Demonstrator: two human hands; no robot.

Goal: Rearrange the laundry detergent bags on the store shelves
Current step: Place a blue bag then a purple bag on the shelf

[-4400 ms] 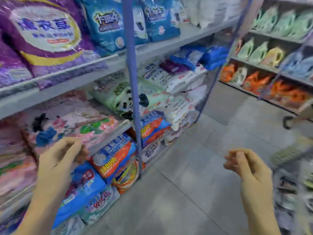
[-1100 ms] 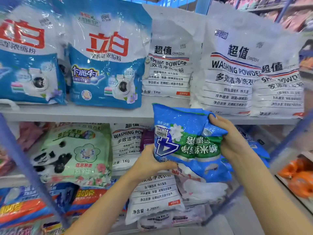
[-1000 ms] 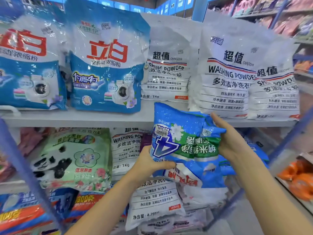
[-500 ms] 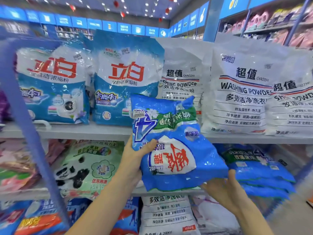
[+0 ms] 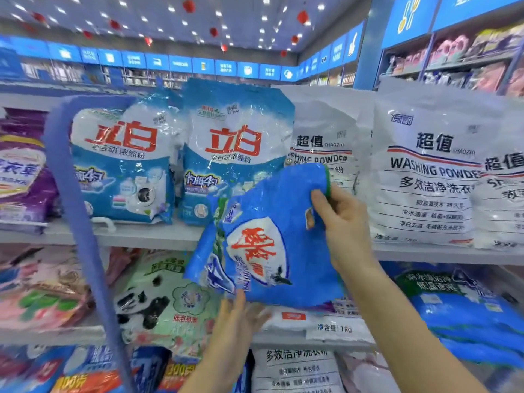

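A bright blue detergent bag [image 5: 272, 236] with a white shield and red characters hangs tilted in front of the upper shelf [image 5: 158, 236]. My right hand [image 5: 340, 217] grips its upper right edge, thumb over the front. My left hand [image 5: 241, 313] is below the bag's lower edge with fingers spread and blurred; whether it touches the bag is unclear. Behind it stand two blue-and-white bags with red characters [image 5: 235, 148] and white washing powder bags [image 5: 425, 177].
A blue shelf upright [image 5: 82, 222] runs down the left. The middle shelf carries a green panda bag [image 5: 158, 302], a white 1 kg bag [image 5: 326, 321] and stacked blue bags [image 5: 465, 307]. Purple bags [image 5: 22, 177] stand at far left. More bags fill the bottom shelf.
The blue bag has risen and tilted in front of the upper shelf. My right hand went from under its lower edge to its upper right edge; my left hand came off its left side.
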